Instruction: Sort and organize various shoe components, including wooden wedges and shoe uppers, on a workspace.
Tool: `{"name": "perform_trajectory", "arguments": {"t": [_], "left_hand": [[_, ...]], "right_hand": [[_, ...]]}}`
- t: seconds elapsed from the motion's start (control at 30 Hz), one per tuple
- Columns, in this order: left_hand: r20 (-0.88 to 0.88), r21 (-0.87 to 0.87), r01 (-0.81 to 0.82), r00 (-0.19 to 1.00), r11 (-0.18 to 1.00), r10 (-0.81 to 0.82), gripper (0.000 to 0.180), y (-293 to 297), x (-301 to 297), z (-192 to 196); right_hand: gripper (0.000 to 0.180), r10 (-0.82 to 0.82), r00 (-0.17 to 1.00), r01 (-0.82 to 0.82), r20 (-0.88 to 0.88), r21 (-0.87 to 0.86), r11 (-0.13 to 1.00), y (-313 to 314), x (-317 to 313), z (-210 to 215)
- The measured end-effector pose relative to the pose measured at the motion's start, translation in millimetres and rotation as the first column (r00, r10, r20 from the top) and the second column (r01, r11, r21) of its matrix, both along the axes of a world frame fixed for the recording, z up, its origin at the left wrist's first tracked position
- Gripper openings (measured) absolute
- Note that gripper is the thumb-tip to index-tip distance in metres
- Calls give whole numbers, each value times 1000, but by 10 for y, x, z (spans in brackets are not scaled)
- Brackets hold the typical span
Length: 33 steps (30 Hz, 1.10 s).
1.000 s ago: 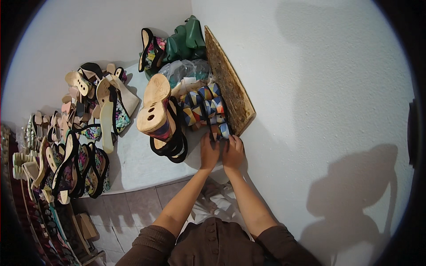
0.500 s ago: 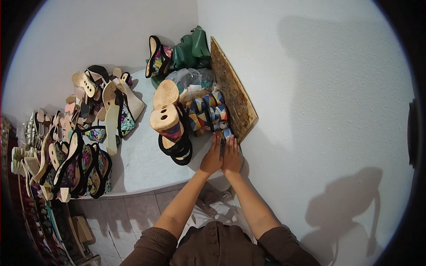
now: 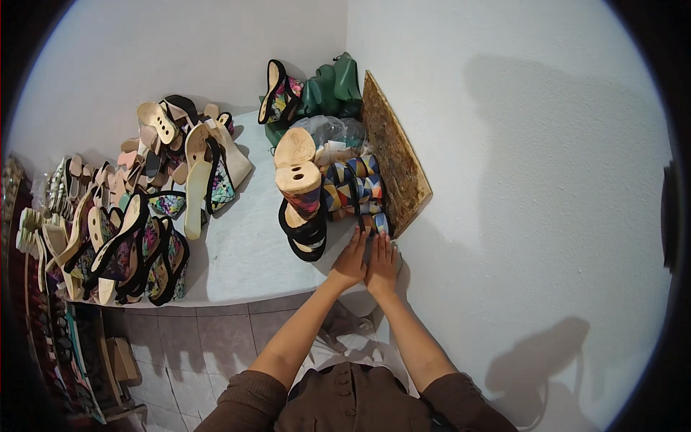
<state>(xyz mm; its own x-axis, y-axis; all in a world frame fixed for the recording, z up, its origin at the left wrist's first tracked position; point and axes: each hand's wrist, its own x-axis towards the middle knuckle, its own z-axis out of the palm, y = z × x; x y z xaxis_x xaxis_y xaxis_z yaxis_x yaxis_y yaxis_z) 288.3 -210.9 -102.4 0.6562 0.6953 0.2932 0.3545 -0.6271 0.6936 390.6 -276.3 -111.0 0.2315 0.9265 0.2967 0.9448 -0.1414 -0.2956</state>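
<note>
Fingers (image 3: 389,250) of the left hand (image 3: 349,265) and right hand (image 3: 381,269) are lying straight, unclenched, touching a patterned bundle (image 3: 369,189). It is sitting on a pale table (image 3: 237,259) near a white wall (image 3: 561,216), long axis pointing away

We lose part of the patterned wedges (image 3: 370,189) behind the fingertips (image 3: 357,239); the near edge crops both sleeves (image 3: 252,399).

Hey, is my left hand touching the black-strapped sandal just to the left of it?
Apart: the head view shows a strip of pale tabletop between the left hand and the black-strapped sandal.
</note>
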Motion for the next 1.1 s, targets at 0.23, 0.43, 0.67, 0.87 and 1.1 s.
{"name": "perform_trajectory", "arguments": {"t": [0.23, 0.43, 0.67, 0.87, 1.1], "left_hand": [[43, -72, -193, 980, 979, 196, 31, -672, -682, 172], [13, -239, -512, 848, 825, 530, 21, -835, -1661, 98], [122, -243, -721, 641, 649, 758, 23, -72, -2400, 416], [188, -189, -830, 494, 525, 849, 30, 803, -2934, 696], [262, -146, -882, 402, 447, 878, 34, 1698, -3232, 852]], "right_hand": [[25, 15, 949, 12, -316, 86, 996, -476, -609, 5], [19, 455, 744, -483, -489, 78, 872, -325, -1389, 169], [17, 542, 619, -548, -568, 181, 816, 628, -2314, 513], [14, 628, 622, -533, -467, 335, 777, 1666, -2980, 655], [19, 742, 601, -653, -297, 354, 670, 3197, -3597, 747]]}}
